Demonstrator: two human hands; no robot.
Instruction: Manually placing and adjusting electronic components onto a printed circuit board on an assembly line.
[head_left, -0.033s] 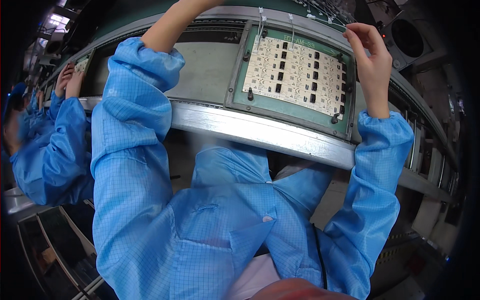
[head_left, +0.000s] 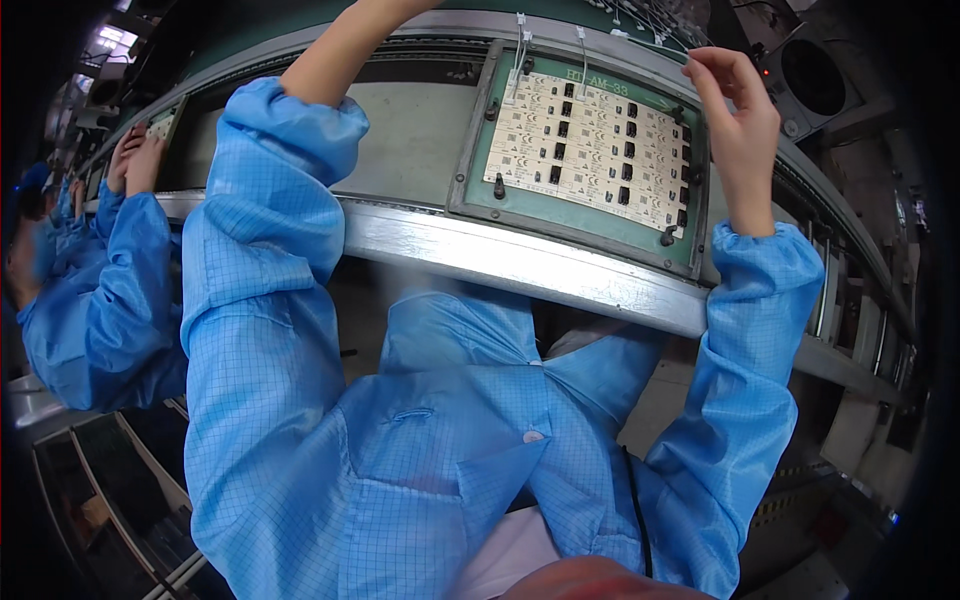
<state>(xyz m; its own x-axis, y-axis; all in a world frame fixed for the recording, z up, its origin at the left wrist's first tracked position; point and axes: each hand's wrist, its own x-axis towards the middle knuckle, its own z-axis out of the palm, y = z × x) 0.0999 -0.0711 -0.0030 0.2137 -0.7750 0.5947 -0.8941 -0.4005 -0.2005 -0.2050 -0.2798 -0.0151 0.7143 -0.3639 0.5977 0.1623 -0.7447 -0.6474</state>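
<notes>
My right hand [head_left: 738,115] is raised beyond the far right corner of a framed green carrier [head_left: 480,170]. Its thumb and forefinger pinch the end of a thin pale wire [head_left: 655,45], which runs left to a small white connector. Only my left forearm [head_left: 335,55] shows; the hand itself lies past the top edge. Held in the carrier is a cream circuit board panel [head_left: 590,150] with rows of black components. Two short white wires with plugs, one a left wire [head_left: 519,55] and one a middle wire [head_left: 583,60], reach from the far rail onto the panel.
A metal rail [head_left: 520,255] runs along the near side of the conveyor line. More loose wires [head_left: 640,15] lie beyond the far rail [head_left: 460,22]. A dark round device [head_left: 812,78] stands at far right. To the left, a co-worker in blue [head_left: 110,290] has hands at another board.
</notes>
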